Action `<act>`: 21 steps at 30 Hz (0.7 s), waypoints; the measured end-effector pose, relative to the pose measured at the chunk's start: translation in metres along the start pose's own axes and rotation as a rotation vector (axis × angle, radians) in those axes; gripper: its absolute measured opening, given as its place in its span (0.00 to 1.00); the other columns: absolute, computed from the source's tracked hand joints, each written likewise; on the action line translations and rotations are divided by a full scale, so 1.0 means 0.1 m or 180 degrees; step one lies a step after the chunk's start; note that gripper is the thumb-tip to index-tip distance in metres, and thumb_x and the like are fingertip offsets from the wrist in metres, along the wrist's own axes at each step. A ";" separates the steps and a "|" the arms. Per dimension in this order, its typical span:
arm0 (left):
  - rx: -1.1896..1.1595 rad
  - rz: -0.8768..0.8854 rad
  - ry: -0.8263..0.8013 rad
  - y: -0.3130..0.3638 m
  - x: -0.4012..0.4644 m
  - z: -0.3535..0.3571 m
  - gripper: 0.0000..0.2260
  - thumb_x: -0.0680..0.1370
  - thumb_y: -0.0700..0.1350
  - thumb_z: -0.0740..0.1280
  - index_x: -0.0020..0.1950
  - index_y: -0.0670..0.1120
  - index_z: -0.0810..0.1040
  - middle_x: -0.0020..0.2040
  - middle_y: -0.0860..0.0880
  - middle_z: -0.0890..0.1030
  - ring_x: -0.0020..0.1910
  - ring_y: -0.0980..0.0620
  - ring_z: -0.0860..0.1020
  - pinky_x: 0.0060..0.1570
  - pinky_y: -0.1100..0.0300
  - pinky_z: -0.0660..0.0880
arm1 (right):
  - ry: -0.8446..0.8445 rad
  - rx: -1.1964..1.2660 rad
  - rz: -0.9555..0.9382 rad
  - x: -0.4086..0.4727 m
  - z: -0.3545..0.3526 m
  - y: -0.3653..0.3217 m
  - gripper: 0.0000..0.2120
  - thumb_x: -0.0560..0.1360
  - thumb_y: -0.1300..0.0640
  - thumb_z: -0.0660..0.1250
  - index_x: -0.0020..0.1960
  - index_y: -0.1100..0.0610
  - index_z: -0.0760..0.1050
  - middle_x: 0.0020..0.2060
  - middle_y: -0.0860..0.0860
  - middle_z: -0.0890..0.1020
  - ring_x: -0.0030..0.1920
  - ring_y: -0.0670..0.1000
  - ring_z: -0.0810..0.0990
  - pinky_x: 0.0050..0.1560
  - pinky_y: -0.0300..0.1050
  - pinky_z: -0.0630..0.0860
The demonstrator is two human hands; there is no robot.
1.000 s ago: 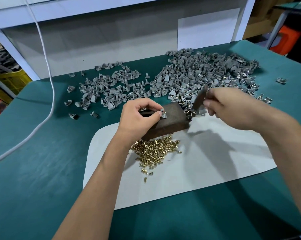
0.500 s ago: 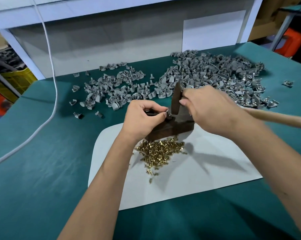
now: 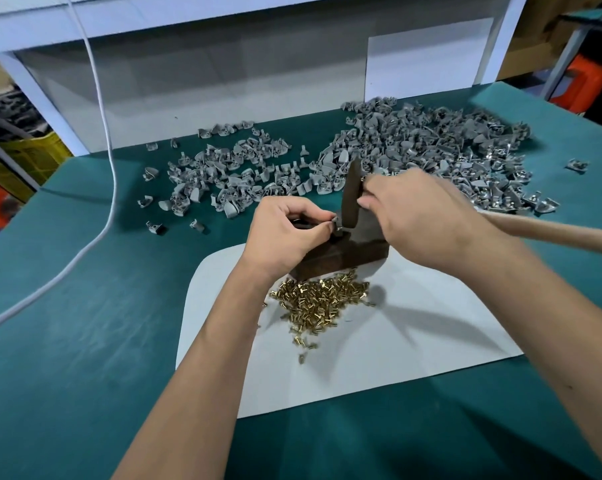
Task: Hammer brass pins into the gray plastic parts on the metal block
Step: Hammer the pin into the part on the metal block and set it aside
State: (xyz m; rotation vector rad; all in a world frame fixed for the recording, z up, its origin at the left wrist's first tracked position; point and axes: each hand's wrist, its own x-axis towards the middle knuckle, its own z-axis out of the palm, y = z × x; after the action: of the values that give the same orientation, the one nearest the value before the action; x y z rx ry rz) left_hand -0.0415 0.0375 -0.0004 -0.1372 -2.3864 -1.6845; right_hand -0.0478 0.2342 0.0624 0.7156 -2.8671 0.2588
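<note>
Teal felt-like cloth (image 3: pixel 85 341) covers the bench; grey panel behind. White cable (image 3: pixel 109 188), round, trails down the far left. Small heap of grey plastic parts (image 3: pixel 223 168), curved and matte, at back left. White sheet (image 3: pixel 396 341), smooth, rounded corners, centre. Left hand (image 3: pixel 282 237), fingers curled, pinches one small grey part (image 3: pixel 335 221) on top of the block. Block (image 3: pixel 344 254), dark metal, rectangular, on the sheet's far edge. Brass pins (image 3: pixel 320 303), shiny, short, piled just in front of it. Hammer head (image 3: pixel 351 195), dark, upright, its lower end at the part. Right hand (image 3: pixel 421 220) grips the hammer close under the head; pale wooden handle (image 3: pixel 552 230) runs right. Large grey heap (image 3: pixel 431 150) at back right.
</note>
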 end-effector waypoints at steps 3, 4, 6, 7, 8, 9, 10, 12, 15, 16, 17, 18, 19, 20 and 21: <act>-0.0029 -0.0019 0.0000 0.00 0.01 0.00 0.03 0.73 0.34 0.77 0.45 0.40 0.88 0.41 0.45 0.87 0.40 0.52 0.84 0.47 0.52 0.83 | 0.0294 0.0065 -0.0032 0.00 0.02 0.02 0.09 0.86 0.50 0.54 0.52 0.51 0.70 0.39 0.54 0.77 0.42 0.63 0.78 0.39 0.51 0.68; -0.0036 -0.0019 0.0008 0.00 0.00 0.00 0.03 0.73 0.34 0.77 0.45 0.40 0.88 0.41 0.45 0.87 0.40 0.52 0.84 0.47 0.52 0.83 | 0.0225 0.0050 -0.0034 -0.01 0.04 0.00 0.08 0.86 0.50 0.54 0.51 0.51 0.69 0.38 0.53 0.76 0.43 0.63 0.79 0.40 0.51 0.67; -0.0039 -0.0011 0.0008 0.00 0.00 0.00 0.03 0.73 0.34 0.77 0.45 0.40 0.88 0.41 0.45 0.87 0.39 0.53 0.84 0.46 0.54 0.82 | 0.0083 0.0029 -0.0050 -0.03 0.06 -0.02 0.08 0.86 0.50 0.54 0.50 0.50 0.67 0.38 0.52 0.75 0.44 0.64 0.78 0.40 0.51 0.67; -0.0041 -0.0011 0.0013 0.00 0.00 0.00 0.03 0.73 0.34 0.77 0.46 0.40 0.88 0.41 0.45 0.87 0.39 0.53 0.83 0.46 0.54 0.82 | 0.0124 0.0033 -0.0067 -0.03 0.06 -0.01 0.08 0.86 0.50 0.54 0.50 0.50 0.68 0.39 0.53 0.76 0.43 0.64 0.78 0.40 0.51 0.67; -0.0043 -0.0017 0.0005 0.00 0.00 0.00 0.03 0.73 0.34 0.77 0.46 0.40 0.88 0.41 0.45 0.87 0.39 0.53 0.83 0.45 0.54 0.82 | 0.0243 0.0063 -0.0062 -0.03 0.05 0.00 0.09 0.85 0.49 0.54 0.51 0.51 0.69 0.40 0.55 0.79 0.42 0.63 0.77 0.39 0.51 0.67; -0.0048 -0.0024 -0.0001 -0.01 0.00 0.00 0.03 0.73 0.34 0.77 0.46 0.40 0.88 0.41 0.45 0.87 0.39 0.53 0.83 0.46 0.54 0.82 | 0.0367 0.0109 -0.0041 -0.03 0.04 0.01 0.09 0.85 0.49 0.54 0.52 0.52 0.70 0.41 0.56 0.80 0.41 0.63 0.77 0.39 0.51 0.67; -0.0061 -0.0031 0.0003 -0.01 0.00 0.00 0.03 0.73 0.34 0.77 0.45 0.40 0.88 0.41 0.45 0.87 0.39 0.53 0.84 0.46 0.55 0.82 | 0.0396 0.0139 -0.0023 -0.03 0.05 0.00 0.09 0.85 0.50 0.54 0.53 0.52 0.71 0.42 0.56 0.81 0.42 0.63 0.78 0.38 0.51 0.67; -0.0081 -0.0032 -0.0002 -0.01 0.00 0.00 0.03 0.73 0.34 0.77 0.45 0.40 0.87 0.41 0.46 0.87 0.39 0.54 0.84 0.45 0.56 0.82 | 0.0201 0.0140 -0.0018 -0.04 0.08 -0.03 0.09 0.86 0.50 0.54 0.51 0.51 0.69 0.42 0.56 0.80 0.42 0.64 0.78 0.39 0.51 0.67; -0.0070 -0.0007 -0.0006 -0.03 0.00 0.00 0.04 0.73 0.33 0.76 0.45 0.40 0.87 0.41 0.46 0.87 0.40 0.53 0.84 0.47 0.55 0.83 | 0.0082 0.0073 -0.0014 -0.03 0.06 -0.01 0.09 0.85 0.49 0.54 0.49 0.50 0.67 0.39 0.54 0.76 0.42 0.63 0.76 0.40 0.51 0.67; -0.0070 0.0002 -0.0023 -0.04 0.00 0.00 0.04 0.73 0.33 0.76 0.45 0.40 0.87 0.41 0.46 0.87 0.41 0.53 0.84 0.48 0.55 0.83 | 0.0152 0.0130 0.0041 -0.02 0.05 0.02 0.09 0.85 0.49 0.55 0.50 0.51 0.69 0.39 0.54 0.76 0.41 0.63 0.75 0.40 0.51 0.68; -0.0071 0.0022 -0.0050 -0.05 0.00 -0.01 0.03 0.73 0.34 0.76 0.46 0.40 0.87 0.41 0.46 0.87 0.42 0.52 0.85 0.47 0.56 0.82 | 0.0236 0.0261 0.0121 -0.02 0.04 0.04 0.09 0.85 0.50 0.55 0.52 0.52 0.71 0.39 0.54 0.76 0.40 0.62 0.74 0.40 0.52 0.69; -0.0079 0.0053 -0.0082 -0.06 -0.01 -0.02 0.03 0.74 0.34 0.76 0.46 0.40 0.86 0.42 0.46 0.87 0.42 0.52 0.84 0.47 0.58 0.82 | 0.0321 0.0429 0.0204 -0.01 0.03 0.05 0.09 0.85 0.50 0.56 0.54 0.52 0.72 0.39 0.54 0.76 0.40 0.62 0.74 0.40 0.52 0.69; -0.0094 0.0073 -0.0117 -0.06 -0.02 -0.04 0.03 0.74 0.33 0.76 0.46 0.39 0.86 0.43 0.46 0.87 0.43 0.53 0.85 0.47 0.60 0.81 | 0.0389 0.0583 0.0256 -0.01 0.03 0.06 0.08 0.85 0.50 0.56 0.55 0.52 0.72 0.39 0.53 0.77 0.40 0.62 0.74 0.40 0.52 0.70; -0.0101 0.0070 -0.0143 -0.07 -0.02 -0.06 0.03 0.73 0.33 0.76 0.46 0.39 0.86 0.45 0.46 0.87 0.46 0.54 0.85 0.49 0.61 0.80 | 0.0422 0.0695 0.0278 -0.01 0.04 0.07 0.08 0.85 0.51 0.57 0.54 0.52 0.72 0.39 0.53 0.78 0.40 0.61 0.75 0.40 0.52 0.71; -0.0089 0.0054 -0.0164 -0.08 -0.02 -0.09 0.03 0.73 0.33 0.77 0.45 0.38 0.86 0.48 0.46 0.87 0.49 0.54 0.85 0.52 0.61 0.80 | 0.0423 0.0771 0.0281 -0.02 0.04 0.07 0.07 0.84 0.51 0.58 0.53 0.52 0.72 0.40 0.53 0.79 0.41 0.60 0.77 0.41 0.53 0.72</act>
State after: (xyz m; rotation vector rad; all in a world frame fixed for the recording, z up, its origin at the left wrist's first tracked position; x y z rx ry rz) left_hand -0.0406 0.0266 -0.0055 -0.2074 -2.3920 -1.7277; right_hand -0.0497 0.2405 0.0576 0.5859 -2.7711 0.6495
